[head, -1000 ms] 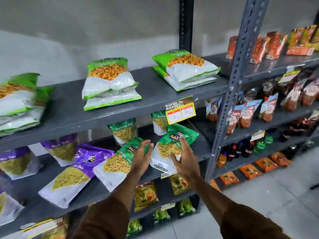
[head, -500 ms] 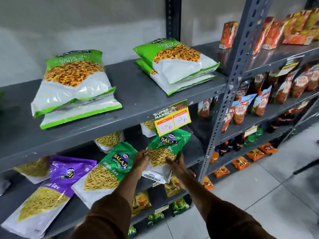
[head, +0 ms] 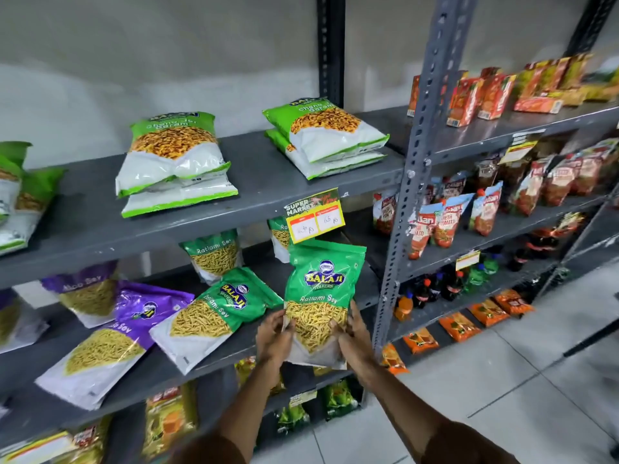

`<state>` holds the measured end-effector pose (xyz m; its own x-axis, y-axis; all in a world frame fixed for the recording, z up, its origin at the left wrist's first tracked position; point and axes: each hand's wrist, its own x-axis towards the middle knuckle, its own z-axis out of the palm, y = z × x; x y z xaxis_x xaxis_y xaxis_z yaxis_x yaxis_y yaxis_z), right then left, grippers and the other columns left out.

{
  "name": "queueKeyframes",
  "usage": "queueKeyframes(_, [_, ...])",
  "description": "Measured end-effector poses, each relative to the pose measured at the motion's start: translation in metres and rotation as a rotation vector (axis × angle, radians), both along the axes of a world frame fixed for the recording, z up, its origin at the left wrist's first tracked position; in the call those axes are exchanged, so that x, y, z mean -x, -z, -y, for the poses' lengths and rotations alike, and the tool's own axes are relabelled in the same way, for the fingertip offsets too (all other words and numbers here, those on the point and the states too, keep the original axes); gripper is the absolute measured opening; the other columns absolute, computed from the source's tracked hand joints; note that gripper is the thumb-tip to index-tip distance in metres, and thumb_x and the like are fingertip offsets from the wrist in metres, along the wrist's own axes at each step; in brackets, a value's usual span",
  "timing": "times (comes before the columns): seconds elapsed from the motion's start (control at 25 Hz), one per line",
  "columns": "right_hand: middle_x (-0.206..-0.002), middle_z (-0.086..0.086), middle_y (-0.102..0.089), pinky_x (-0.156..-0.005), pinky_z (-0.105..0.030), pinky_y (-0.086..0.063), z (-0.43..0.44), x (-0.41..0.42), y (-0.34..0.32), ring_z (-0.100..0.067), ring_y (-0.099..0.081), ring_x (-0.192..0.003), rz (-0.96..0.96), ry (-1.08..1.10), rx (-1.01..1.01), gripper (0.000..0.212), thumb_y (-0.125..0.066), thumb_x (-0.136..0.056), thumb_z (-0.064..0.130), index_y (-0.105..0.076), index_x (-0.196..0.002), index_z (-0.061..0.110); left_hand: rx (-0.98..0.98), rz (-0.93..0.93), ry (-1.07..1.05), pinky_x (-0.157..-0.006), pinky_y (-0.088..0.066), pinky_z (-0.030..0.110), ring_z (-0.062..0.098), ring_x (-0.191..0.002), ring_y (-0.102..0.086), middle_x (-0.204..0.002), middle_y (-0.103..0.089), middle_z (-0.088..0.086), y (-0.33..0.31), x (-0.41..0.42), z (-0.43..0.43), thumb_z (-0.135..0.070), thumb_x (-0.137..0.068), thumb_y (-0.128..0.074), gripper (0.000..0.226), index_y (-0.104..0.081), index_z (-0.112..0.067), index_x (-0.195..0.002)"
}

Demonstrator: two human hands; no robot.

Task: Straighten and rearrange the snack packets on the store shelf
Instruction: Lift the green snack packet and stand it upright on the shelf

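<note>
Green-and-white packet (head: 321, 296), purple-and-white packet (head: 110, 339), grey shelf (head: 254, 182)

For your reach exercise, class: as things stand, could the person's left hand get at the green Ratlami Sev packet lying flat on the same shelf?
Probably yes, once freed. The left hand grips the upright packet with the right hand; the flat green packet lies just beside it, nothing between.

I see a plain grey wall (head: 167, 61) behind tall grey metal racks (head: 418, 162), and pale floor tiles (head: 502, 380) shine below.
</note>
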<state>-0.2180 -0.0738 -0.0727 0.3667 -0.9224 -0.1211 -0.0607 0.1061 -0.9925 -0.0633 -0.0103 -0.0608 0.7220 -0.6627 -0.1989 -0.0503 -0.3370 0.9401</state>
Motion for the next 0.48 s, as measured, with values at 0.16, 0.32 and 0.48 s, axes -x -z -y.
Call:
queueKeyframes(0.16, [-0.124, 0.008, -0.064, -0.083, -0.013, -0.054, -0.056, 0.047, -0.003, 0.009, -0.067, -0.104, 0.098, -0.019, 0.068, 0.076, -0.066, -0.089, 0.009, -0.025, -0.15, 0.027, 0.156, -0.018, -0.079, -0.08, -0.054, 0.02, 0.018, -0.098, -0.069, -0.115, -0.068, 0.015, -0.003, 0.047, -0.061, 0.008, -0.077, -0.071, 0.041, -0.062, -0.002, -0.115])
queueKeyframes(0.32, [-0.126, 0.019, -0.067, -0.09, -0.029, -0.054, -0.099, 0.085, -0.007, -0.028, -0.064, -0.113, 0.08, -0.046, 0.21, 0.075, -0.063, -0.09, 0.016, -0.025, -0.154, 0.026, 0.275, -0.012, -0.073, -0.073, -0.057, 0.014, -0.003, -0.081, -0.071, -0.106, -0.073, 0.011, -0.01, 0.079, -0.112, 0.013, -0.072, -0.072, 0.046, -0.062, -0.004, -0.114])
queueKeyframes(0.48, [-0.129, 0.013, -0.067, -0.095, -0.046, -0.056, -0.111, 0.099, -0.02, -0.028, -0.064, -0.117, 0.08, -0.064, 0.286, 0.078, -0.064, -0.088, 0.026, -0.023, -0.155, 0.026, 0.357, 0.017, -0.072, -0.081, -0.058, 0.023, 0.01, -0.096, -0.073, -0.106, -0.074, 0.003, -0.021, 0.089, -0.132, 0.009, -0.072, -0.074, 0.047, -0.063, -0.01, -0.114])
